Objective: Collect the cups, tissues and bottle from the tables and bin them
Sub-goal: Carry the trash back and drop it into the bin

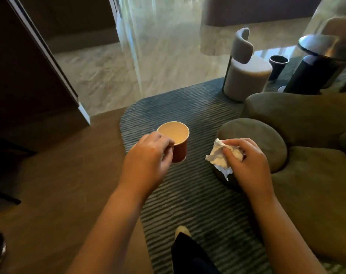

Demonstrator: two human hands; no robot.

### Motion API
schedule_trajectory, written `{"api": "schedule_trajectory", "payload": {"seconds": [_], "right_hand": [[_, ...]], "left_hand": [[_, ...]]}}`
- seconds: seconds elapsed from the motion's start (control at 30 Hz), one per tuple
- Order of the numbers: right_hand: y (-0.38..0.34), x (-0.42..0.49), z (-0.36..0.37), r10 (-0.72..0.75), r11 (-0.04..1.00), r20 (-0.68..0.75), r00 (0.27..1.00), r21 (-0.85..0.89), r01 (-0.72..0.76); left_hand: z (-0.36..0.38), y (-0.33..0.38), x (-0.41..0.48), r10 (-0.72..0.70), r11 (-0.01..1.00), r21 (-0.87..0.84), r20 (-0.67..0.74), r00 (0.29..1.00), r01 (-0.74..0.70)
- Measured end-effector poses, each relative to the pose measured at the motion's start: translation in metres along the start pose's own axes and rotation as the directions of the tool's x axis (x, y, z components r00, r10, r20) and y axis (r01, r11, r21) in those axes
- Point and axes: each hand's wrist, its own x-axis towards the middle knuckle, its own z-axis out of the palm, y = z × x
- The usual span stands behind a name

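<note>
1. Above the striped rug (pixel 188 204), the left hand (pixel 148 161) is gripping a red paper cup (pixel 181 151) at its near rim. The cup is projecting just beyond the curled fingers, mouth facing up.
2. The right hand (pixel 249 165) is clutching a crumpled white tissue (pixel 219 157). The tissue is bulging out on the hand's cup-facing side, apart from the cup.
3. Just beyond the right hand, a round green cushion (pixel 253 135) is lying.
4. Well beyond both hands, a dark bin (pixel 277 66) is standing beside a grey chair (pixel 247 76).

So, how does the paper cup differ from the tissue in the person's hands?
The paper cup is red-brown outside, the tissue white. The cup is round and open at the top; the tissue is crumpled. The left hand pinches the cup's rim; the right hand grips the tissue. Both are hand-held.
</note>
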Motion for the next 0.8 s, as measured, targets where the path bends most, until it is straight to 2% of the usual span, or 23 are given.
{"api": "schedule_trajectory", "payload": {"seconds": [0.3, 0.53, 0.67, 0.8], "right_hand": [[0.026, 0.250, 0.095, -0.075, 0.997, 0.032, 0.997, -0.010, 0.075], [0.084, 0.426, 0.167, -0.077, 0.997, 0.037, 0.996, -0.004, 0.077], [0.106, 0.538, 0.201, -0.018, 0.999, 0.004, 1.000, -0.026, 0.018], [0.128, 0.645, 0.216, -0.008, 0.998, -0.040, 0.999, -0.055, 0.006]], "left_hand": [[0.028, -0.103, 0.224, -0.032, 0.999, 0.017, -0.002, 0.999, 0.032], [0.094, -0.205, 0.398, -0.051, 0.999, -0.018, -0.017, 0.999, 0.050], [0.118, -0.258, 0.522, -0.025, 0.998, -0.056, 0.012, 1.000, 0.026], [0.149, -0.280, 0.653, 0.050, 0.993, -0.107, 0.012, 0.999, -0.049]]}}
